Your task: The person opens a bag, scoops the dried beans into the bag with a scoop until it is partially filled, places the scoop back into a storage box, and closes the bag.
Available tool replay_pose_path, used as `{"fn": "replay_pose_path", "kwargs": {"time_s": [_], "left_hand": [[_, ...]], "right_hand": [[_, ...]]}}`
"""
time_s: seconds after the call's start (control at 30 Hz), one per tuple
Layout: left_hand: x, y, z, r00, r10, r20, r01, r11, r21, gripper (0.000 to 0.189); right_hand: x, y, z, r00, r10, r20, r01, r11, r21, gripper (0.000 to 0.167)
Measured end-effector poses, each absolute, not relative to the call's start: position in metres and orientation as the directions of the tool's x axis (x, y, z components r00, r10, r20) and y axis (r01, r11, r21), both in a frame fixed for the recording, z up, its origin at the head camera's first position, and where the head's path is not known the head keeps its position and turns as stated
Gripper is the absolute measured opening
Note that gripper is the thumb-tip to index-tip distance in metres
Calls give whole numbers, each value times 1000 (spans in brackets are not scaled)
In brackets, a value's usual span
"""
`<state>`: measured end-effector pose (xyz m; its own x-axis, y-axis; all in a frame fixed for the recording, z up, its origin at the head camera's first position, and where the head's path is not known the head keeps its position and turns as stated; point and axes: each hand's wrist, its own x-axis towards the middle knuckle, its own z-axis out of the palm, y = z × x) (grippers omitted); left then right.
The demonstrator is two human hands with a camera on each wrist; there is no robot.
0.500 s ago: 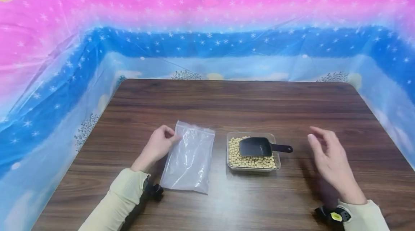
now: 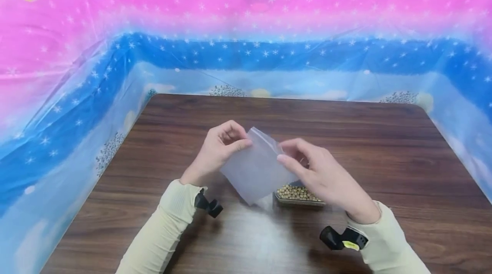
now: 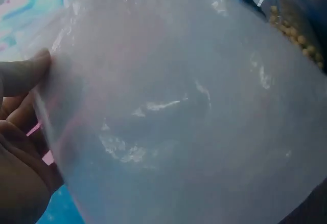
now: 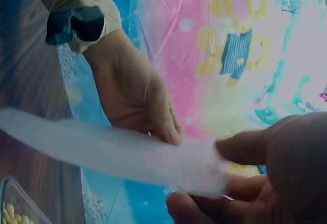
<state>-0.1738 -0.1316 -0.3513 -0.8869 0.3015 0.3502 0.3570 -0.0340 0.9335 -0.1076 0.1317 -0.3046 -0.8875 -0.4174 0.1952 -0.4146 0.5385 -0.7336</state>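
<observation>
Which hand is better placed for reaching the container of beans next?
Probably the right hand. In the head view it partly covers the container of beans and looks nearer. The left hand is farther, across the plastic bag. Both pinch the bag, so the right should release first.

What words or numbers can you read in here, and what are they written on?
None can be read.
Yellow label on the right wrist camera: too small and blurred to read.
Plastic bag: I see no writing.
Patterned cloth: snowflakes and other pictures, no words I can make out.
</observation>
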Motion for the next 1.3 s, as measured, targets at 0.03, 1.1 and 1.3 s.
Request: {"fn": "replay_pose_path", "kwargs": {"time_s": [0.03, 1.1, 1.3], "left_hand": [[-173, -128, -351, -877, 307, 369, 382, -19, 924, 15], [-121, -102, -312, -892, 422, 162, 311, 314, 897, 26], [-119, -102, -310, -898, 412, 155, 307, 336, 890, 27]], "right_hand": [[-108, 126, -304, -887, -435, 156, -394, 535, -747, 31], [-109, 101, -315, -938, -330, 108, -247, 416, -875, 15], [-109, 101, -319, -961, -251, 116, -230, 491, -840, 11]]}}
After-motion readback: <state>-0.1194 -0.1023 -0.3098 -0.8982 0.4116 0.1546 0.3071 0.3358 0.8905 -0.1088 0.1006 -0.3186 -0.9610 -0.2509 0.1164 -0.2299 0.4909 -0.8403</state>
